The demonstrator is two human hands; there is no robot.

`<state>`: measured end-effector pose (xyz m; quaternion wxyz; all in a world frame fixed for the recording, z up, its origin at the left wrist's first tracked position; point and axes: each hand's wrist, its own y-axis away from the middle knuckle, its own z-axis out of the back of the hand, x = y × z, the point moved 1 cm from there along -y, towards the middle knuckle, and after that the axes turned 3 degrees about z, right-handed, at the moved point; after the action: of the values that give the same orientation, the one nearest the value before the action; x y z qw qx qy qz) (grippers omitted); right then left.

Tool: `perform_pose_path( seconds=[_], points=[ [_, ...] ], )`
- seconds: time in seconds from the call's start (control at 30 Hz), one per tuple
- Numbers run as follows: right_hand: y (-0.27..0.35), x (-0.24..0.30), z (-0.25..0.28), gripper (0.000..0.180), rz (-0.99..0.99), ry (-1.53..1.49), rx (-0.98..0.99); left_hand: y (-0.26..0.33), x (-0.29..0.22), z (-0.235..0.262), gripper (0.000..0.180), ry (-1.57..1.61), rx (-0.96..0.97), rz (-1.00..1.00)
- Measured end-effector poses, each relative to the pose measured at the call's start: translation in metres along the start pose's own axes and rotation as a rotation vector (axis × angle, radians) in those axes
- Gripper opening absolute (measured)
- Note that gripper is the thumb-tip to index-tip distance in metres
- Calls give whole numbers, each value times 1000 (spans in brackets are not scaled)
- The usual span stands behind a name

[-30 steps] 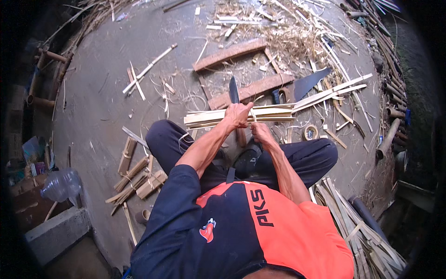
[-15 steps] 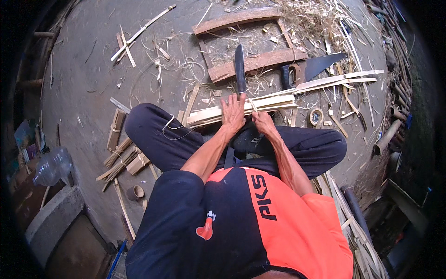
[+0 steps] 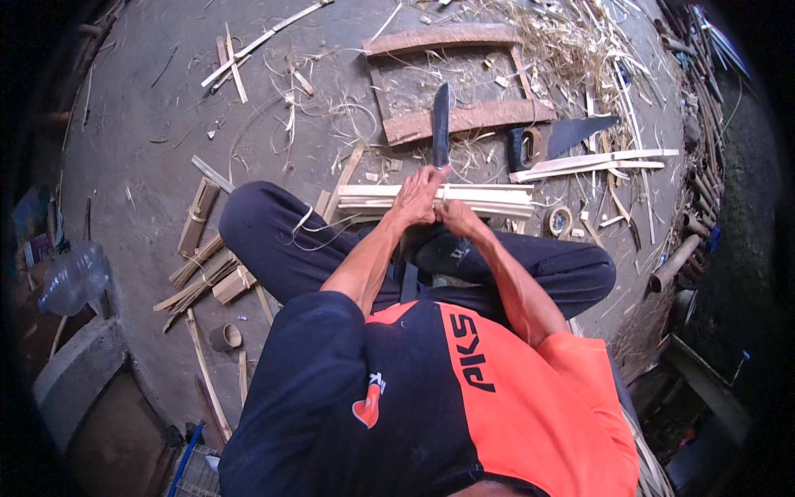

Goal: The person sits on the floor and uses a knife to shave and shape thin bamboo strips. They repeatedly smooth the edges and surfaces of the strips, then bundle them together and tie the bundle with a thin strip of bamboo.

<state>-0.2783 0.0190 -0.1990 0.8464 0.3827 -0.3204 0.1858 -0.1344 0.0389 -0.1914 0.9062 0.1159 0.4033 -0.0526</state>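
A bundle of pale split bamboo strips [image 3: 489,195] lies crosswise in front of my folded legs. My left hand [image 3: 417,195] is closed over the middle of the bundle from above. A thin binding strip [image 3: 445,192] goes round the bundle beside those fingers. My right hand [image 3: 457,217] is closed at the bundle's near side, pinching the strip where it comes round; the strip's end is hidden in the fingers. Just beyond my left hand a dark-bladed knife [image 3: 441,124] points away, its handle end partly hidden by the fingers. A loose thin strip [image 3: 308,225] curls over my left thigh.
Past the knife lies a wooden frame [image 3: 464,118] with curved bars. A handsaw [image 3: 571,137] and a tape roll [image 3: 559,219] are at the right. Tied bundles of brown strips [image 3: 199,217] and a small cup [image 3: 224,337] sit at the left. Shavings [image 3: 571,50] litter the far floor.
The bundle has turned from a slant to nearly level. My left hand's fingers have drawn together on it, and my right hand has come a little left, close to the left hand.
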Motion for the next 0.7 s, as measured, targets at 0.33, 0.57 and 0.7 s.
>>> perform_pose_path(
  seconds=[0.33,0.57,0.7],
  points=[
    [20,47,-17,43,-221,303,-207,11,20,3,42,-480,109,151],
    [0,28,-10,39,-411,-252,-122,-2,14,7,30,-538,0,129],
    [3,48,0,28,-184,339,-155,-10,8,18,34,-560,-100,61]
  ],
)
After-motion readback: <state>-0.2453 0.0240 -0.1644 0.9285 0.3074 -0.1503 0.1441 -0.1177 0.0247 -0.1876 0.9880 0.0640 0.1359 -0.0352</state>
